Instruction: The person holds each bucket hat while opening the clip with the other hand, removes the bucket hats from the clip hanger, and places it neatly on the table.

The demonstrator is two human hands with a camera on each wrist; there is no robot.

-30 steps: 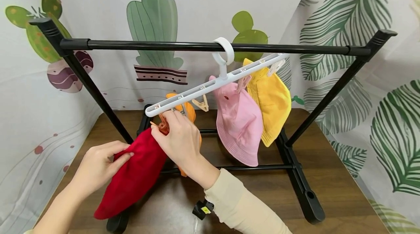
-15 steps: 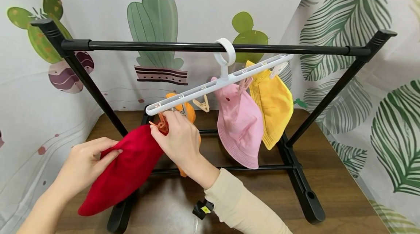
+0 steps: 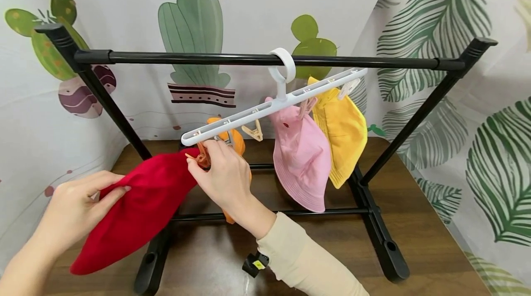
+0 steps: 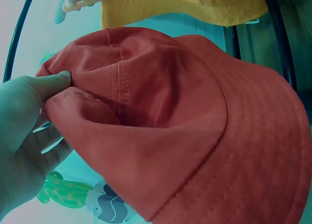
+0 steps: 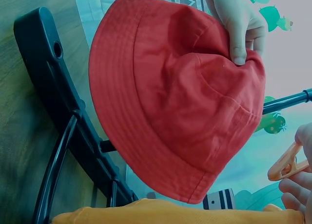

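One red hat [image 3: 138,208] — between left fingertips [image 3: 109,178]

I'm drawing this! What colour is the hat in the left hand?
The hat is red, and it shows best in the head view.

Left hand [image 3: 80,199], the lower of the two: its back is turned upward, the left thumb [image 4: 54,84] opposing the fingers [image 4: 56,155] in a pinch — the bare left forearm [image 3: 31,259] behind it angles forward and inward. Right hand [image 3: 226,174], which I see slightly higher: the right thumb [image 3: 196,170] points forward and leftward, the fingers bent in a grip — a bare wrist [image 3: 258,217] follows, then a cream sleeve [image 3: 307,254]. The hands are apart.
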